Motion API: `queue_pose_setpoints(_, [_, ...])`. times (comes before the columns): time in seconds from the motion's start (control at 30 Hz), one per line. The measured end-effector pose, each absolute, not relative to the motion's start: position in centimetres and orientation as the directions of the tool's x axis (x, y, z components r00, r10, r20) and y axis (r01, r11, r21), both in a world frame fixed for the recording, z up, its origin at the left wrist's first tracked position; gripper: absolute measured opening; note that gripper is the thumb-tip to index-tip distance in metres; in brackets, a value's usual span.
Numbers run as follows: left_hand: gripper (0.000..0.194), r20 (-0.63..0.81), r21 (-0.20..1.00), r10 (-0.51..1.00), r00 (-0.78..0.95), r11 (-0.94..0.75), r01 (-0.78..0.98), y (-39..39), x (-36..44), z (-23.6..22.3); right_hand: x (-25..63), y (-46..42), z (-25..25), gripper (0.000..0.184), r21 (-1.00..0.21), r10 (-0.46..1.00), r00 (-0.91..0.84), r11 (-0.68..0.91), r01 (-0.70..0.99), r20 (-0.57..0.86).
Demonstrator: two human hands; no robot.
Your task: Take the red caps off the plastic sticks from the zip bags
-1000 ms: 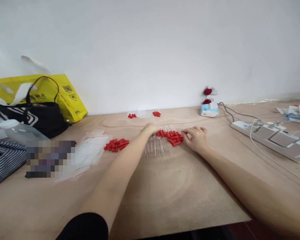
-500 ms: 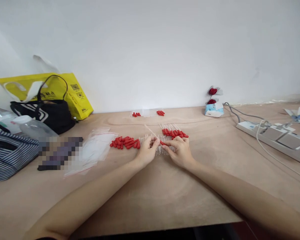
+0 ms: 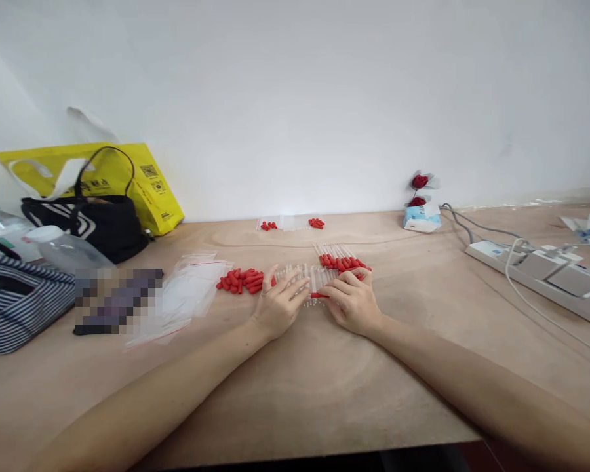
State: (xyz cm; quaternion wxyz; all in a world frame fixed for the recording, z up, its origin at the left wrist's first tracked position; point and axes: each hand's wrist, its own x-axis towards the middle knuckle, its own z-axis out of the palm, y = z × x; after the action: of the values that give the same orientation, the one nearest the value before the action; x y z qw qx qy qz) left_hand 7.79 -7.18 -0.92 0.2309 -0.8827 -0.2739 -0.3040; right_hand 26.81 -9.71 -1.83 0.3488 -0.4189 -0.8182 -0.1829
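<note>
My left hand (image 3: 279, 303) lies over the left part of a pile of thin clear-white sticks (image 3: 319, 280), its fingers stretched out and apart. The fingers of my right hand (image 3: 353, 301) are closed on a small red sleeve (image 3: 317, 295) that shows at their tips, low over the pile. Whether a stick is in that sleeve is hidden by the hand. Just left of my left hand lies a heap of loose red sleeves (image 3: 240, 280). Beyond my right hand, a row of sticks with red sleeves (image 3: 338, 258) on them lies side by side.
Clear zip bags (image 3: 189, 288) lie to the left, by a blurred dark object (image 3: 120, 301). A striped bag (image 3: 22, 301), black bag (image 3: 93, 226) and yellow bag (image 3: 160, 190) stand farther left. A power strip (image 3: 535, 269) with cables is at right. Small bags (image 3: 294, 223) lie near the wall.
My left hand has let go of the thin stick, moved left and spread its fingers over the pile. The red sleeve at my right fingertips has come lower, toward me.
</note>
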Motion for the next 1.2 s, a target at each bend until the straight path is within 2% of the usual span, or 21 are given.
queue_pose_setpoints(0.23, [0.027,0.643,-0.266,0.275,0.715,-0.795,0.545,-7.1,7.7,-1.0,26.2,-9.7,-1.9,0.019,-0.001,0.544,-0.406,0.6,0.8,0.734])
queue_pose_setpoints(0.53, [0.027,0.624,-0.249,0.293,0.725,-0.804,0.54,-7.9,7.5,0.0,26.5,-10.0,-2.0,0.019,0.009,0.535,-0.446,0.633,0.774,0.717])
queue_pose_setpoints(0.7, [0.025,0.664,-0.34,0.198,0.721,-0.779,0.527,-7.9,7.4,-0.2,27.0,-10.3,-1.7,0.018,0.008,0.503,-0.469,0.676,0.737,0.726])
queue_pose_setpoints(0.8, [0.022,0.705,-0.318,0.228,0.672,-0.745,0.586,-7.7,6.7,-0.3,27.9,-10.3,-1.6,0.017,-0.046,0.517,-0.412,0.663,0.747,0.751])
queue_pose_setpoints(0.87, [0.019,0.737,-0.205,0.335,0.587,-0.717,0.667,-7.4,6.1,-0.1,28.5,-10.1,-1.7,0.017,-0.107,0.542,-0.336,0.63,0.769,0.77])
queue_pose_setpoints(0.97, [0.022,0.701,0.107,0.581,0.415,-0.66,0.743,-6.6,5.5,0.8,28.9,-9.4,-1.8,0.018,-0.163,0.56,-0.243,0.578,0.799,0.792])
queue_pose_setpoints(1.03, [0.025,0.559,0.331,0.762,0.327,-0.567,0.754,-5.5,5.4,1.7,29.0,-9.0,-1.8,0.018,-0.168,0.558,-0.21,0.55,0.818,0.803])
queue_pose_setpoints(1.1, [0.025,0.352,0.502,0.899,0.26,-0.415,0.759,-4.2,5.4,2.5,29.1,-8.7,-1.7,0.018,-0.166,0.562,-0.19,0.521,0.837,0.805])
queue_pose_setpoints(1.2, [0.021,0.04,0.651,0.986,0.159,-0.147,0.745,-2.1,5.5,3.2,29.7,-8.3,-1.6,0.018,-0.166,0.578,-0.155,0.463,0.87,0.801])
